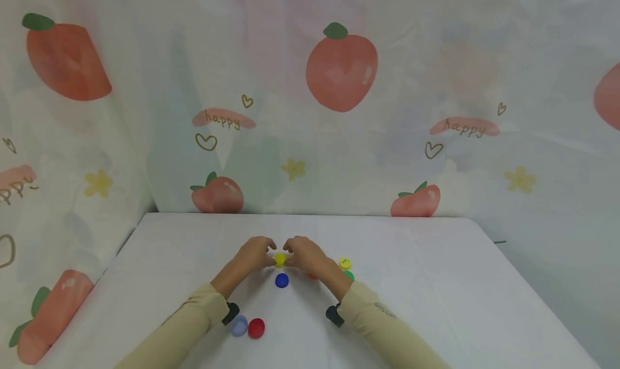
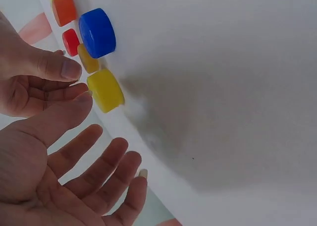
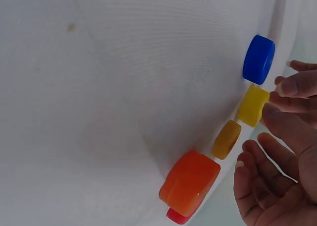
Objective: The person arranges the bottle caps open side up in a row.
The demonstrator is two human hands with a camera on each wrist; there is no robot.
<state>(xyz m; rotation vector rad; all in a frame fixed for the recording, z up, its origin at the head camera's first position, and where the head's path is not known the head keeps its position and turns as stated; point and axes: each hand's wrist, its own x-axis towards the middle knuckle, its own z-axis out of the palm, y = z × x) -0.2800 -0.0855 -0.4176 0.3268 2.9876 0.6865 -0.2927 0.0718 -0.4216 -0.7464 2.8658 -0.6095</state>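
Yellow cap (image 1: 280, 259) lies between left hand (image 1: 254, 252) and right hand (image 1: 306, 254); thumbs (image 2: 72, 109) flank it, fingers (image 2: 101, 167) loosely spread

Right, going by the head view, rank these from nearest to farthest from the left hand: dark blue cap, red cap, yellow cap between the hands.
1. Yellow cap: just right of the left hand.
2. Dark blue cap: below the yellow one in the picture.
3. Red cap: lower still, right of the pale blue cap.
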